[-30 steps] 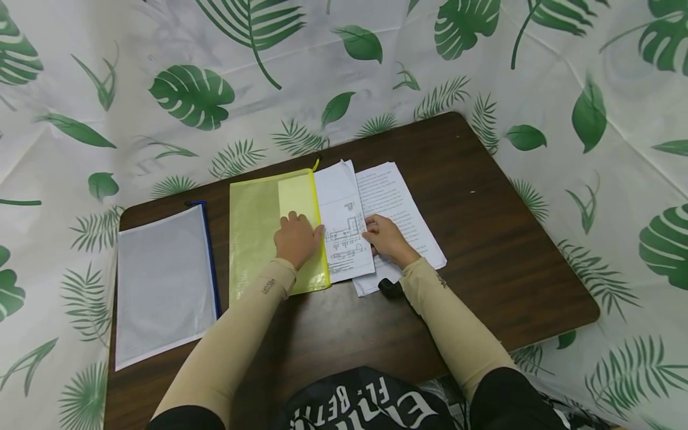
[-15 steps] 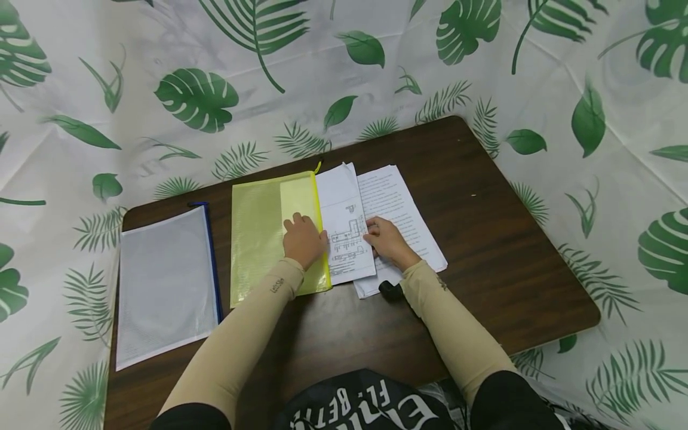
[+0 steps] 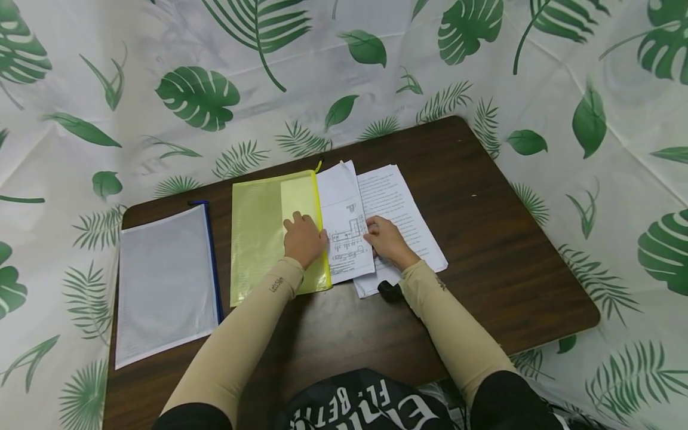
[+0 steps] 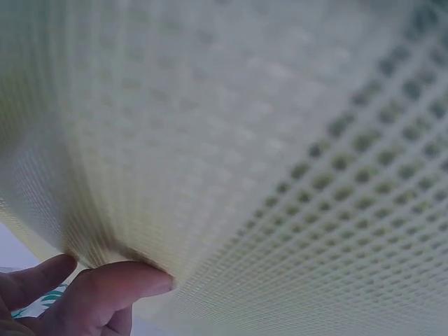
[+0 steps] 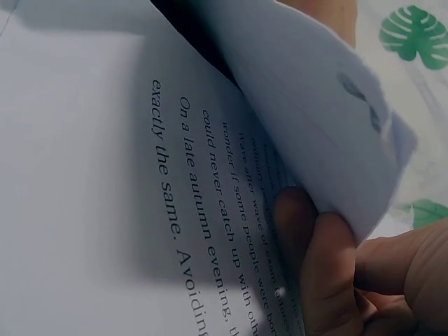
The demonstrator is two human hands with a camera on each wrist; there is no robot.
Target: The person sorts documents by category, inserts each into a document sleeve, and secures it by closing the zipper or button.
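A yellow mesh zip pouch [image 3: 258, 239] lies flat on the dark wooden table [image 3: 484, 239]. A white sheet with a line drawing [image 3: 344, 221] sticks out of its right edge, and a pale part of it shows through the mesh. My left hand [image 3: 303, 239] rests on the pouch's right edge. In the left wrist view its thumb [image 4: 119, 287] pinches the raised mesh [image 4: 266, 140]. My right hand [image 3: 384, 239] pinches the drawing sheet's right edge [image 5: 315, 119] and lifts it off a stack of printed pages [image 3: 400, 203], whose text [image 5: 210, 203] shows underneath.
A white mesh pouch with a blue zipper [image 3: 163, 280] lies at the table's left end. A small black object [image 3: 388, 289] sits by my right wrist. A leaf-printed cloth [image 3: 193, 95] surrounds the table. Bare wood lies to the right and along the front.
My left hand has crept slightly right toward the pouch's edge. The sheet and my right hand have hardly moved.
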